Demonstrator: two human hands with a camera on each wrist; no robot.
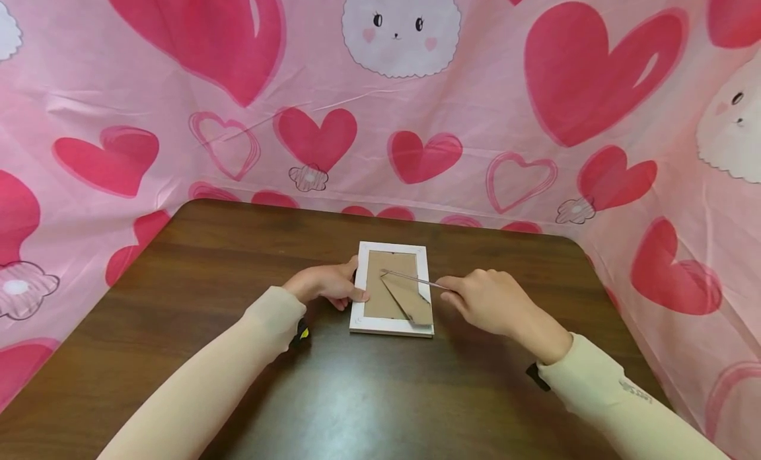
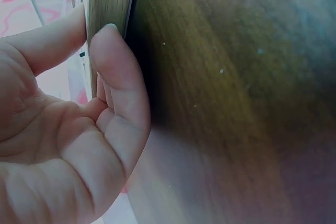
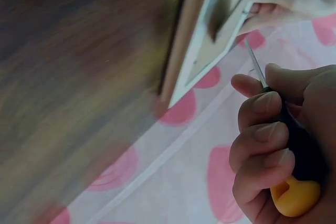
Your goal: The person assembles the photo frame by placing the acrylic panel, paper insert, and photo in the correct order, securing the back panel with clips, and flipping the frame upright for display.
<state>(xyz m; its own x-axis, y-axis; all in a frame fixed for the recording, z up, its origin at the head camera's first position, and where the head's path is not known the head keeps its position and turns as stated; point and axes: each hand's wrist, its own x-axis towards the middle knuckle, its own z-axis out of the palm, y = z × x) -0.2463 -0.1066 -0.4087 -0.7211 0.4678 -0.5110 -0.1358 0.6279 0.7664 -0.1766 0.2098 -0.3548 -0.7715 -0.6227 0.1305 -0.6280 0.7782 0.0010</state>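
Observation:
A white picture frame (image 1: pixel 386 325) lies back side up on the table, its brown backing board (image 1: pixel 380 301) framed by the white border. Attached to the board, a cardboard stand flap (image 1: pixel 411 299) slants toward the lower right corner. My left hand (image 1: pixel 333 283) grips the frame's left edge, thumb on the border; in the left wrist view curled fingers (image 2: pixel 118 61) press its wooden side. In my right hand (image 1: pixel 490 301) is a screwdriver (image 1: pixel 410 277), its thin shaft reaching over the backing with the tip near the flap's upper end. Fingers wrap its black and yellow handle (image 3: pixel 302 156).
The dark wooden table (image 1: pixel 238 262) extends around the frame on all sides. Behind it and along both sides hangs a pink cloth (image 1: pixel 368 90) printed with hearts and white fluffy faces.

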